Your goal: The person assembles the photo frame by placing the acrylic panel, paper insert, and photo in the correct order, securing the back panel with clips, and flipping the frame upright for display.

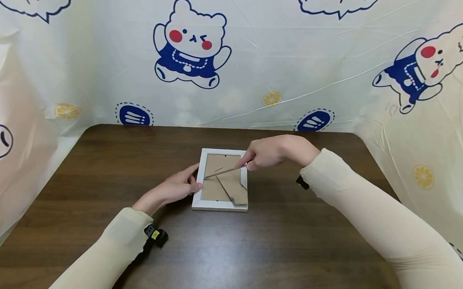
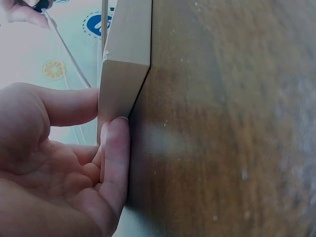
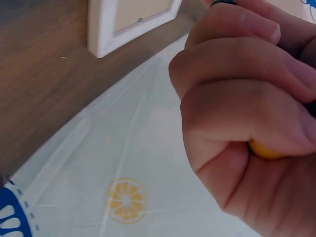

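A white picture frame [image 1: 219,205] lies back side up on the table, showing its brown backing board [image 1: 213,162] and a stand flap [image 1: 235,189]. My left hand [image 1: 177,185] grips the frame's left edge; in the left wrist view the thumb presses one face and the fingers lie along the side next to the tabletop. In my right hand [image 1: 268,151] is a screwdriver, its thin metal shaft [image 1: 228,170] slanting across the backing to the inner left edge. The right wrist view shows curled fingers around its yellow handle end [image 3: 266,149], mostly hidden in the palm.
The dark wooden table [image 1: 101,180] extends around the frame on all sides. A pale patterned sheet [image 1: 259,65] with bear drawings hangs behind and along both sides. Small black devices [image 1: 158,236] are strapped at both wrists.
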A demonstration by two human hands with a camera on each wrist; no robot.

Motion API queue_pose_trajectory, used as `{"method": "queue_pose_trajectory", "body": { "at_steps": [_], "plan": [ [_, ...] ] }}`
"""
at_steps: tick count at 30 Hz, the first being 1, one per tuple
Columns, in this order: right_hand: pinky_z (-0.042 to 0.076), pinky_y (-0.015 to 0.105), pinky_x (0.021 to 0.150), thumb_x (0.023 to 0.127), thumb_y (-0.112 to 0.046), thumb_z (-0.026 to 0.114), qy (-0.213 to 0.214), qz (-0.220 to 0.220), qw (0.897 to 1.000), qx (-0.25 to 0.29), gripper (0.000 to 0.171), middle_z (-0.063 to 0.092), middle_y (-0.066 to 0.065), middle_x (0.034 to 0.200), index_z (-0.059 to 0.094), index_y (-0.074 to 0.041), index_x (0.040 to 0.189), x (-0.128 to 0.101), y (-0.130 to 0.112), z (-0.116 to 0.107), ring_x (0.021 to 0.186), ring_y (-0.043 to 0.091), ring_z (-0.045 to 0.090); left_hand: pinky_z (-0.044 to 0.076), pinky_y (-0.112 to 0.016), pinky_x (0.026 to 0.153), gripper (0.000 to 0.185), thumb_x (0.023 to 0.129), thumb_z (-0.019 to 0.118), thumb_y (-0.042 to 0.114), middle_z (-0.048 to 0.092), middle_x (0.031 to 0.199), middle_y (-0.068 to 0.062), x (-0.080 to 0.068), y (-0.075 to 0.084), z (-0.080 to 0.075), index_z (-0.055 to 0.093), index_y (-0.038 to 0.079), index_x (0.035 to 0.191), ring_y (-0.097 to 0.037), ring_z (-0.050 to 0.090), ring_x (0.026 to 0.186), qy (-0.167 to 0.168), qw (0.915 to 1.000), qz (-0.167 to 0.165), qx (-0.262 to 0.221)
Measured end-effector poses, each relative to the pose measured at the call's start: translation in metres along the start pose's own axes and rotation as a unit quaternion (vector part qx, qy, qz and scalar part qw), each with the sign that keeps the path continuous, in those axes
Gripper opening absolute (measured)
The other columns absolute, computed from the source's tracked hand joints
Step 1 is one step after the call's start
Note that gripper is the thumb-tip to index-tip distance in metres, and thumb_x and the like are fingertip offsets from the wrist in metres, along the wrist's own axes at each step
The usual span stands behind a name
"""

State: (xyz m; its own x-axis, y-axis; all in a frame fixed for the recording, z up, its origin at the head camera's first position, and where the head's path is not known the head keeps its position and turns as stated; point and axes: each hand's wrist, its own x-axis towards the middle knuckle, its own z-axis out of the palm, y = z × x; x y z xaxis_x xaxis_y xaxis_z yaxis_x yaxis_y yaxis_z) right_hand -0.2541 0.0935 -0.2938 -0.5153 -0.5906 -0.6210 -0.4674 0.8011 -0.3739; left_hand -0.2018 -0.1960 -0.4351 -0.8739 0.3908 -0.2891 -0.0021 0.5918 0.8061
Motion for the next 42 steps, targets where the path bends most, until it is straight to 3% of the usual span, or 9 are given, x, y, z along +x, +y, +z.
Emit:
{"method": "queue_pose_trajectory", "body": {
  "at_steps": [13,20,24,26,29,32,36,38,42],
  "plan": [
    [0.036,0.050,0.123,0.112,-0.019,0.051,0.011,-0.005,0.999,0.037,0.043,0.050,0.006,0.161,0.059,-0.028,0.154,-0.001,0.016,0.013,0.150,0.024,0.044,0.046,-0.035,0.074,0.076,0.106,0.062,0.020,0.054,0.098,-0.009,0.000,-0.002,-0.001,0.022,0.003,0.168,-0.021,0.053,0.083,0.001,1.0000,-0.003,0.005],
    [0.042,0.041,0.108,0.112,-0.020,0.052,0.009,-0.011,0.999,0.044,0.044,0.055,0.005,0.155,0.057,-0.029,0.155,0.001,0.021,0.018,0.130,0.018,0.053,0.045,-0.035,0.074,0.076,0.106,0.062,0.021,0.054,0.098,-0.009,0.000,-0.002,-0.001,0.022,0.002,0.168,-0.022,0.053,0.083,0.003,0.9999,-0.007,0.012],
    [0.043,0.038,0.094,0.112,-0.021,0.053,0.007,-0.007,0.998,0.055,0.044,0.066,0.001,0.109,0.057,-0.031,0.155,0.002,0.025,0.020,0.092,0.015,0.055,0.045,-0.035,0.074,0.076,0.106,0.062,0.022,0.055,0.098,-0.009,0.000,-0.002,-0.001,0.022,0.003,0.168,-0.021,0.054,0.083,0.004,0.9999,-0.008,0.013],
    [0.042,0.036,0.087,0.112,-0.021,0.053,0.004,-0.009,0.998,0.062,0.044,0.051,-0.004,0.080,0.056,-0.030,0.156,0.003,0.028,0.022,0.071,0.013,0.043,0.045,-0.034,0.074,0.076,0.106,0.062,0.022,0.055,0.098,-0.009,0.000,-0.002,0.000,0.023,0.003,0.168,-0.021,0.054,0.083,0.005,0.9999,-0.008,0.013],
    [0.039,0.034,0.078,0.113,-0.021,0.052,-0.004,-0.015,0.997,0.082,0.045,0.029,-0.006,0.063,0.054,-0.030,0.157,0.004,0.033,0.026,0.057,0.012,0.027,0.046,-0.034,0.074,0.076,0.106,0.062,0.021,0.054,0.098,-0.009,-0.001,-0.001,0.001,0.023,0.002,0.168,-0.021,0.054,0.083,0.005,0.9999,-0.007,0.012],
    [0.041,0.034,0.080,0.113,-0.021,0.051,-0.008,-0.024,0.994,0.103,0.046,0.028,-0.006,0.061,0.053,-0.029,0.158,0.004,0.040,0.030,0.056,0.012,0.026,0.045,-0.034,0.073,0.076,0.106,0.062,0.021,0.055,0.098,-0.009,-0.001,0.000,0.001,0.022,0.003,0.168,-0.021,0.054,0.082,0.004,0.9999,-0.008,0.013],
    [0.046,0.038,0.093,0.113,-0.023,0.052,-0.002,-0.027,0.992,0.119,0.046,0.057,-0.001,0.086,0.053,-0.031,0.158,0.005,0.047,0.036,0.064,0.013,0.036,0.044,-0.035,0.072,0.076,0.106,0.062,0.021,0.055,0.098,-0.010,0.000,0.000,0.000,0.022,0.003,0.168,-0.022,0.053,0.082,0.004,0.9998,-0.011,0.015],
    [0.047,0.039,0.093,0.113,-0.023,0.052,0.000,-0.027,0.991,0.129,0.046,0.056,-0.001,0.090,0.053,-0.031,0.158,0.006,0.050,0.038,0.064,0.014,0.035,0.044,-0.035,0.072,0.076,0.106,0.062,0.021,0.056,0.098,-0.010,0.000,0.000,0.000,0.022,0.003,0.168,-0.022,0.053,0.082,0.006,0.9998,-0.011,0.018],
    [0.044,0.034,0.074,0.113,-0.023,0.053,-0.001,-0.029,0.988,0.152,0.046,0.046,-0.001,0.079,0.053,-0.031,0.158,0.008,0.056,0.043,0.061,0.014,0.031,0.044,-0.035,0.072,0.075,0.107,0.062,0.021,0.056,0.098,-0.010,0.000,0.000,0.001,0.022,0.004,0.169,-0.022,0.054,0.082,0.009,0.9997,-0.014,0.019]
  ]
}}
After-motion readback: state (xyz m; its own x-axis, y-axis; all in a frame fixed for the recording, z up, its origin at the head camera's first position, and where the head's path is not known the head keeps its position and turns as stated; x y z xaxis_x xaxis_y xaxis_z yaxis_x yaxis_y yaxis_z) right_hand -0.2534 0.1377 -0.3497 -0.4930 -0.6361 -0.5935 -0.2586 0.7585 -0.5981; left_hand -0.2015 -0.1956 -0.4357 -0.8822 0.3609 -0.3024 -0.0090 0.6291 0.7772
